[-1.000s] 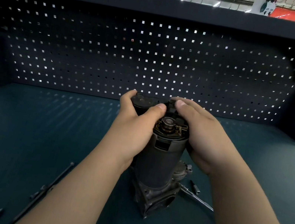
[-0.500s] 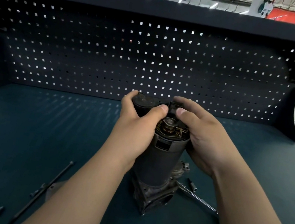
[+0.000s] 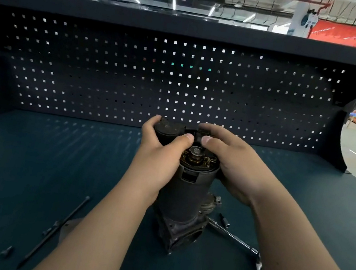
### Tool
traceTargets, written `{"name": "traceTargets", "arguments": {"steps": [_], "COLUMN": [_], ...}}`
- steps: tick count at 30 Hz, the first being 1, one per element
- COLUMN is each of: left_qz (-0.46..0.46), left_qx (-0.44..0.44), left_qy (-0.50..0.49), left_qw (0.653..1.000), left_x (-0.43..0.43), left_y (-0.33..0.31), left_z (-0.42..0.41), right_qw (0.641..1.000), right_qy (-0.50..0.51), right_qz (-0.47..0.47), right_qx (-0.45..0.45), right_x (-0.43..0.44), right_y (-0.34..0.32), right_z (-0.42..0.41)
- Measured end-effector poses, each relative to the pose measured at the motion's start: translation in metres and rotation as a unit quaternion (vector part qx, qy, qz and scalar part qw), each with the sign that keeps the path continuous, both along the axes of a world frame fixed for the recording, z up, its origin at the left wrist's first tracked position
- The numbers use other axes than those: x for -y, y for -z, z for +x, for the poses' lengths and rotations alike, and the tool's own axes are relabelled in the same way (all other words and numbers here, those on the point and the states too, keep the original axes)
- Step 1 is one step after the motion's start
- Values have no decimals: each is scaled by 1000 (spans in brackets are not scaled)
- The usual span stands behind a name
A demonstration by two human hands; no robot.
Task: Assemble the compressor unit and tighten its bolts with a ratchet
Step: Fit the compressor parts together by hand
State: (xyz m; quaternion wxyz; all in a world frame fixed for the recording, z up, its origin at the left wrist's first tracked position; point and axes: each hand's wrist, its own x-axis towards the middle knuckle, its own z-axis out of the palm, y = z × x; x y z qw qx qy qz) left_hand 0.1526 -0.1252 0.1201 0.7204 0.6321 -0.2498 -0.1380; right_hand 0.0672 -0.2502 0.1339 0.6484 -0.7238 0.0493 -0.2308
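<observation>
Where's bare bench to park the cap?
Left hand and right hand grip the cap. Bare mat at left, between pegboard and long rod; also far right, between right forearm and pegboard end. Crowded near the compressor base: ratchet and socket to its right, rod and small bolt lower left.

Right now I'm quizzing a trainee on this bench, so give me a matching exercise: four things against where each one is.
1 cap
2 ratchet
3 rod
4 compressor

A lying left of the compressor
B upright on the bench
C gripped by left hand and right hand
D lying right of the compressor

Pairs: 1-C, 2-D, 3-A, 4-B
</observation>
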Motion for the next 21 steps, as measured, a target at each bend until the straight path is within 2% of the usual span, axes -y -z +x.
{"name": "traceTargets", "arguments": {"steps": [4,10,14,18,20,21], "left_qz": [6,-1,-3,6,13,16], "left_qx": [-7,-16,-12,-8,-9,-8], "left_qy": [2,-9,-8,-8,-3,-4], "left_qw": [1000,1000,1000,1000,1000,1000], "left_x": [2,6,8,7,7,6], "left_y": [0,0,-1,2,2,2], "left_z": [1,2,4,8,9,9], "right_qw": [998,989,983,983,982,982], "right_qy": [-59,-80,-101,-47,41,103], "right_qz": [-3,122,156,172,163,113], "right_qx": [-21,-6,11,39,90,110], "right_x": [0,-2,-3,-8,-8,-8], "right_y": [-5,-1,2,13,18,17], "right_z": [-4,2,5,10,9,7]}}
